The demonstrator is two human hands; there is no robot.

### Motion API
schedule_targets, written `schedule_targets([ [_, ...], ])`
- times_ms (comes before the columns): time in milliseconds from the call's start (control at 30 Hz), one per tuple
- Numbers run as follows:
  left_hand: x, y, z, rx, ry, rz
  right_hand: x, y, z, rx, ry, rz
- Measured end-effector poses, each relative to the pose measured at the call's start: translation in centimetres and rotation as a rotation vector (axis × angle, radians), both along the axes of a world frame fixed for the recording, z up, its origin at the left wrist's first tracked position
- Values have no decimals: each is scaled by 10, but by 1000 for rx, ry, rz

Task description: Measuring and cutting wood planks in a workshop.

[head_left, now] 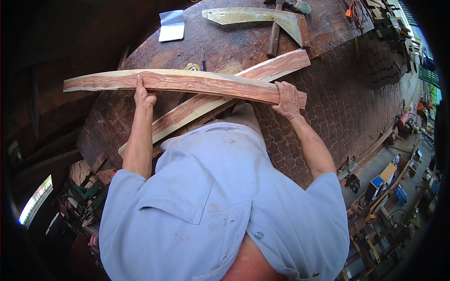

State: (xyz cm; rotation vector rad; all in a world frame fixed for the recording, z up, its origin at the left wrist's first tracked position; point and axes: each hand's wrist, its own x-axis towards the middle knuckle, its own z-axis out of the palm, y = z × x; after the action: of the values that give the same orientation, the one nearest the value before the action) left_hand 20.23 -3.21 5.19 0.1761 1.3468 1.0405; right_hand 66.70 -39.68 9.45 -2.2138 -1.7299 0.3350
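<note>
The upper board [201, 83] crossed over a second board [187, 113] above the counter [110, 122]. The right hand [288, 101] had its fingers clamped near the right end; the left hand [145, 97] clasped it left of centre, most fingers hidden. Probably stiff and fairly heavy, it suited wide-spaced holds.

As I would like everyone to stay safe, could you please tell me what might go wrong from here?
The left hand and right hand are bare on the upper board, so its edges might give splinters. Pushed forward, that board could knock the slim blue tool beyond it. The lower board lies near the table edge, so a bump might tip it off.
</note>
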Motion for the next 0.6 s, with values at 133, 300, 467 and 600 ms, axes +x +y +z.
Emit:
schedule_targets([
  [133, 2, -7, -4, 11, -66, -19, 15, 9, 11, -25, -46, 6],
  [300, -16, -16, -7, -14, -105, -23, 8, 11, 17, -24, -53, 22],
  [467, -37, -23, -15, -29, -169, -15, -10, 12, 13, -29, -34, 18],
  [600, -41, -26, -27, -53, -254, -128, -8, 14, 9, -30, -68, 7],
])
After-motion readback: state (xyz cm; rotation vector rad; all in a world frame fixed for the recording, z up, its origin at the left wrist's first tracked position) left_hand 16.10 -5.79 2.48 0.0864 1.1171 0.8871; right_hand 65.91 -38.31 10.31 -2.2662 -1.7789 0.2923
